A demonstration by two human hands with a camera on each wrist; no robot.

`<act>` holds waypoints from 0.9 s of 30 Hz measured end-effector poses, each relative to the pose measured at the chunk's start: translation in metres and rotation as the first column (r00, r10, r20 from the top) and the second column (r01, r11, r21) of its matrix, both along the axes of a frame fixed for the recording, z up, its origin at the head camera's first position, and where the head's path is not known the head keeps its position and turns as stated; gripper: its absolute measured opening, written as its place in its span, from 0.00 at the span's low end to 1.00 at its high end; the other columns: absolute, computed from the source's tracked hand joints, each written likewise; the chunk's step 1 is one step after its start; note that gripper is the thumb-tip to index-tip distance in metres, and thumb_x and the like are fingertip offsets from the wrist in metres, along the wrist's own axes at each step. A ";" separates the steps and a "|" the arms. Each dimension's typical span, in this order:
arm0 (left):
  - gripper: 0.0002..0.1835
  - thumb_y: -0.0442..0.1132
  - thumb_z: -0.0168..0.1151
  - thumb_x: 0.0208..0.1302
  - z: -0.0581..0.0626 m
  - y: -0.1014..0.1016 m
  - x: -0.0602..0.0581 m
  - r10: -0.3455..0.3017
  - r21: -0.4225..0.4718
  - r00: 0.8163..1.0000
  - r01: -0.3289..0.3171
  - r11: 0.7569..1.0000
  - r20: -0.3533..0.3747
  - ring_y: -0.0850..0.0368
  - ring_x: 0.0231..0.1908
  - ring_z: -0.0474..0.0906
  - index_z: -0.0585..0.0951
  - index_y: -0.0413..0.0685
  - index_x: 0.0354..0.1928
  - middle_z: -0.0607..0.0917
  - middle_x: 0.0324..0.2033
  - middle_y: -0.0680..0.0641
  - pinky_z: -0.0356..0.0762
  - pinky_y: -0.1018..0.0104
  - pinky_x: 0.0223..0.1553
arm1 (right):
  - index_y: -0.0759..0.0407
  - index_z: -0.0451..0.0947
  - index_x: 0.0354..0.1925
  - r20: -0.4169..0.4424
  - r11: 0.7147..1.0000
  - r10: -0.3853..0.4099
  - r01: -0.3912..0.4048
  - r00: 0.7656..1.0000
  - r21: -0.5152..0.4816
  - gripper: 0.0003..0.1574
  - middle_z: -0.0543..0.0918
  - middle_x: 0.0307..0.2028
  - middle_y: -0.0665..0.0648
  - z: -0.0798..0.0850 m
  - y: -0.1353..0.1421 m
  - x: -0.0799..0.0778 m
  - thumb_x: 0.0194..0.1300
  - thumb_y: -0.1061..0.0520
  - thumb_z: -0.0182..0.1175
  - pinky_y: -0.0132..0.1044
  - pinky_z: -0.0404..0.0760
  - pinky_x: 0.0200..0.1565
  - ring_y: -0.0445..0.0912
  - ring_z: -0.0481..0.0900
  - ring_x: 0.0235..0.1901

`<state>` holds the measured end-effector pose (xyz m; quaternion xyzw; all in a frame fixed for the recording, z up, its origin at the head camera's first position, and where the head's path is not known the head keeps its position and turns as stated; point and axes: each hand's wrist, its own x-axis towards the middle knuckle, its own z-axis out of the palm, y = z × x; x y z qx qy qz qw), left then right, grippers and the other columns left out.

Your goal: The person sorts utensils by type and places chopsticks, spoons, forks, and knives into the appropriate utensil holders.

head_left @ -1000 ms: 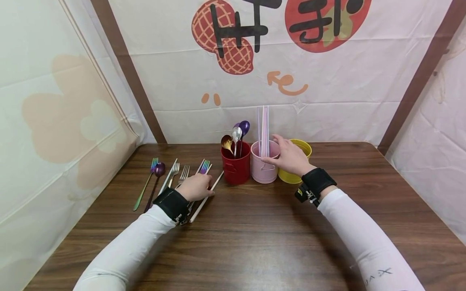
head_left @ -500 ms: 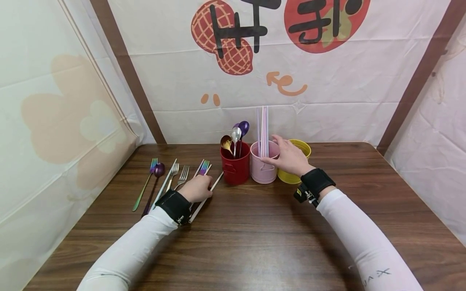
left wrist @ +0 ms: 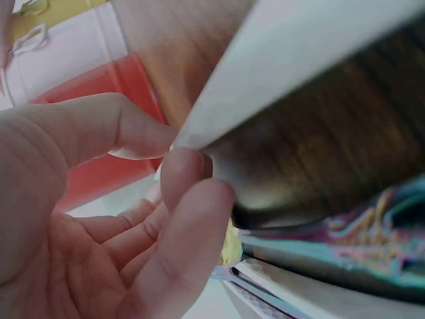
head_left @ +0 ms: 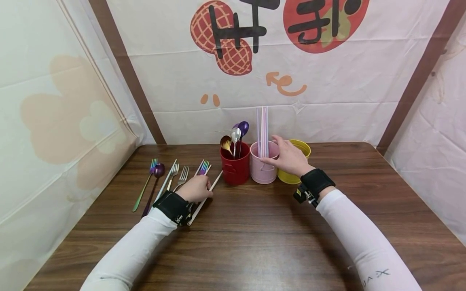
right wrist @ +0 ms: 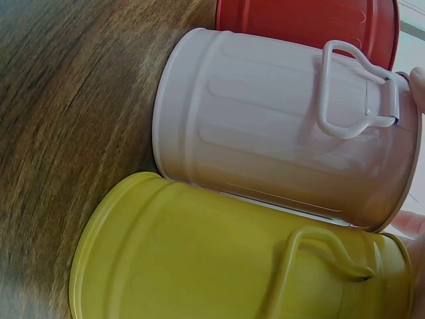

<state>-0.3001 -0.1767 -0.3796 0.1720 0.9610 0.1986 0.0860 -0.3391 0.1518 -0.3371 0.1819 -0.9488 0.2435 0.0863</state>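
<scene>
In the head view my left hand [head_left: 194, 189] is low over the row of cutlery on the left. Its thumb and fingertips pinch a pale chopstick [head_left: 217, 180], the rightmost piece; the left wrist view shows this chopstick [left wrist: 279, 60] large and close up. Beside that hand lie a rainbow fork [head_left: 204, 166] and more pale sticks, partly hidden beneath it. My right hand [head_left: 291, 158] holds the rim of the pink bucket [head_left: 263, 174], thumb at the front and fingers at the right side. Several pink and lilac chopsticks [head_left: 264, 131] stand in this bucket.
A red bucket [head_left: 234, 173] with several spoons [head_left: 236, 135] touches the pink one's left side. The yellow bucket [right wrist: 186, 252] stands close on its right. Further left lie silver forks [head_left: 183, 173], a purple spoon [head_left: 158, 170] and a green-handled fork [head_left: 142, 193].
The left hand's fingers have drawn in around the chopstick, and its near end has shifted slightly toward me. The right hand and the buckets have stayed in place.
</scene>
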 end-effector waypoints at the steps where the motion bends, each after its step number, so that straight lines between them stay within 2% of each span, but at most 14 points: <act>1: 0.09 0.34 0.65 0.56 0.000 -0.001 0.000 0.015 0.029 1.000 -0.015 0.999 0.016 0.61 0.09 0.72 0.74 0.43 0.23 0.75 0.12 0.50 0.71 0.68 0.13 | 0.57 0.53 0.72 -0.001 1.000 -0.002 0.002 1.000 -0.001 0.62 0.68 0.66 0.62 0.000 0.000 0.000 0.55 0.23 0.59 0.56 0.71 0.57 0.57 0.66 0.64; 6: 0.06 0.34 0.62 0.61 0.006 -0.006 0.000 0.080 0.177 0.990 -0.099 0.979 0.112 0.58 0.14 0.75 0.75 0.41 0.33 0.78 0.17 0.46 0.77 0.64 0.16 | 0.57 0.53 0.72 -0.005 1.000 -0.001 0.001 1.000 -0.002 0.61 0.68 0.66 0.62 -0.001 0.000 -0.002 0.55 0.23 0.59 0.56 0.71 0.57 0.57 0.66 0.64; 10: 0.05 0.34 0.58 0.63 0.011 -0.011 -0.001 0.081 0.268 0.985 -0.119 0.956 0.150 0.57 0.16 0.74 0.74 0.39 0.37 0.77 0.19 0.46 0.78 0.63 0.19 | 0.57 0.54 0.72 -0.007 1.000 -0.002 0.002 1.000 -0.001 0.61 0.68 0.66 0.62 -0.002 0.001 -0.003 0.55 0.23 0.59 0.56 0.71 0.57 0.58 0.66 0.63; 15: 0.06 0.32 0.55 0.65 0.016 -0.018 -0.004 0.076 0.404 0.978 -0.149 0.902 0.192 0.55 0.19 0.76 0.73 0.35 0.40 0.78 0.22 0.45 0.79 0.63 0.21 | 0.57 0.54 0.72 -0.005 1.000 -0.002 0.002 1.000 0.001 0.62 0.68 0.66 0.62 -0.001 0.001 -0.002 0.54 0.23 0.59 0.57 0.71 0.56 0.58 0.65 0.64; 18: 0.06 0.31 0.54 0.67 0.017 -0.022 -0.006 0.083 0.468 0.982 -0.155 0.870 0.172 0.52 0.22 0.80 0.72 0.34 0.41 0.80 0.23 0.45 0.80 0.62 0.22 | 0.58 0.53 0.72 0.000 1.000 0.000 0.000 1.000 0.002 0.62 0.68 0.66 0.62 -0.001 0.001 -0.001 0.55 0.23 0.59 0.57 0.71 0.56 0.58 0.65 0.64; 22: 0.06 0.28 0.54 0.67 0.022 -0.029 -0.007 0.096 0.584 0.987 -0.155 0.797 0.130 0.46 0.27 0.83 0.71 0.31 0.42 0.83 0.26 0.41 0.82 0.58 0.24 | 0.58 0.53 0.73 0.011 1.000 -0.002 0.002 1.000 0.000 0.62 0.67 0.66 0.63 0.000 0.001 0.001 0.55 0.23 0.59 0.58 0.71 0.57 0.58 0.65 0.64; 25: 0.05 0.27 0.54 0.66 0.030 -0.035 -0.008 0.123 0.679 0.987 -0.157 0.717 0.099 0.47 0.28 0.85 0.72 0.30 0.41 0.84 0.28 0.40 0.83 0.56 0.26 | 0.57 0.53 0.73 0.016 1.000 -0.005 0.005 1.000 -0.005 0.62 0.68 0.66 0.62 0.000 0.000 0.000 0.55 0.23 0.59 0.57 0.71 0.57 0.58 0.65 0.64; 27: 0.04 0.27 0.55 0.66 0.036 -0.038 -0.008 0.154 0.717 0.986 -0.150 0.680 0.061 0.50 0.29 0.85 0.73 0.31 0.40 0.85 0.29 0.40 0.82 0.59 0.26 | 0.56 0.53 0.73 0.016 1.000 -0.010 0.010 1.000 -0.008 0.62 0.68 0.66 0.62 0.000 0.000 0.000 0.55 0.23 0.59 0.57 0.71 0.56 0.58 0.65 0.64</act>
